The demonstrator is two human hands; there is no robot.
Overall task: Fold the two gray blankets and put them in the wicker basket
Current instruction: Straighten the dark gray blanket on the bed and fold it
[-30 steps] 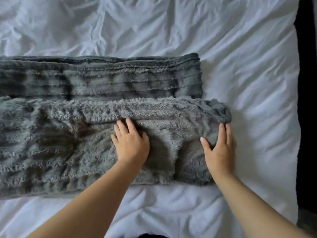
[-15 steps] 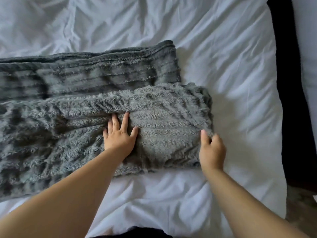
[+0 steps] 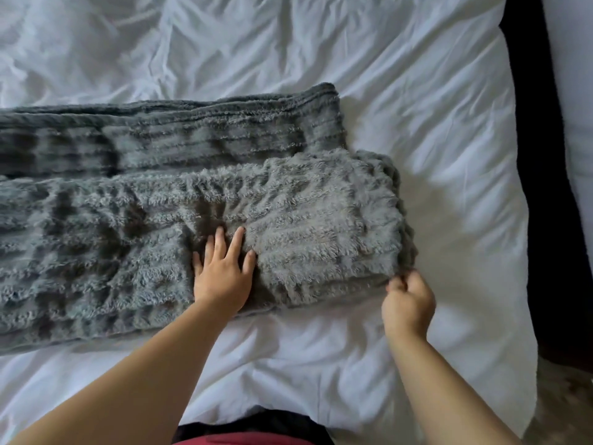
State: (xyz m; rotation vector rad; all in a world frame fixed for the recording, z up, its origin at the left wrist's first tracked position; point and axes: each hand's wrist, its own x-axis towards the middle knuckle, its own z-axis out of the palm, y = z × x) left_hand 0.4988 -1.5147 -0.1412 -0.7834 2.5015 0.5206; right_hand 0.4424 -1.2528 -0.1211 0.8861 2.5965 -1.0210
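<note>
Plush of the nearer shaggy gray blanket [image 3: 305, 232], laid folded on the white bed sheet [image 3: 433, 107], is judged soft, limp and light. It is pressed by the left hand [image 3: 221, 279], fingers [image 3: 236, 242] spread; its near right corner, the soundest hold, is pinched by the right hand [image 3: 407, 303].

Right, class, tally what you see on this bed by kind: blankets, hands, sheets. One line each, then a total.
Blankets: 2 (near blanket, far blanket)
Hands: 2 (left hand flat on the near blanket, right hand pinching its corner)
Sheets: 1 (white sheet)
Total: 5
</note>
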